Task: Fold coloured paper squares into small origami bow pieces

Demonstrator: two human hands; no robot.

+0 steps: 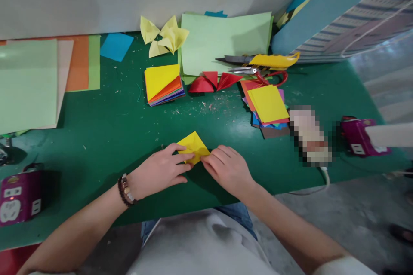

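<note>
A small yellow paper square, creased and turned like a diamond, lies on the green table near its front edge. My left hand, with a beaded bracelet at the wrist, rests on the paper's left side, fingers spread. At the paper's right corner, my right hand pinches the edge between thumb and fingers. Beyond the hands stands a stack of folded coloured paper with yellow on top. Red folded pieces lie to its right, and loose coloured squares with yellow uppermost lie further right.
Pale green sheets lie at the back, with a yellow cutter and red-handled scissors. Larger sheets cover the left. Purple power sockets sit at the left front; others stand right, beside a blurred object with a cable.
</note>
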